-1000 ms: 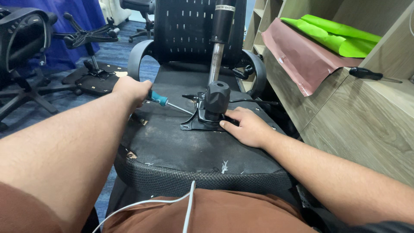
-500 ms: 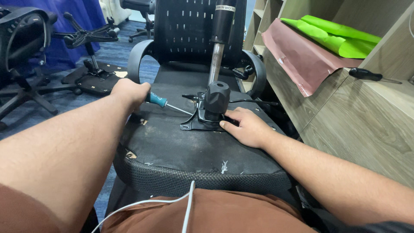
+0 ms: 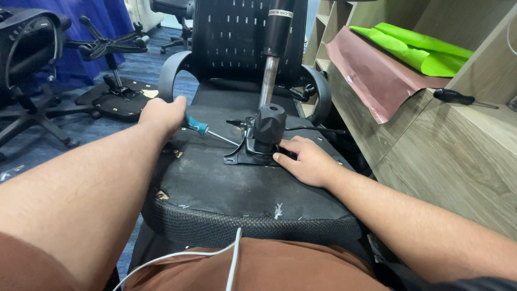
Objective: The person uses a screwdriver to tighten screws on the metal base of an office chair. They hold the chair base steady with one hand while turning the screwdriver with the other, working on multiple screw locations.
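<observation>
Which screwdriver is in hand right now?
The teal-handled screwdriver, gripped by the left hand; the black-handled screwdriver lies untouched on the wooden shelf.

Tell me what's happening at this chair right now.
A person is working on the underside of an upturned office chair seat. The left hand grips a teal-handled screwdriver, its tip at the black metal mechanism plate. The right hand rests against that plate's edge. The gas cylinder stands upright from the mechanism.
</observation>
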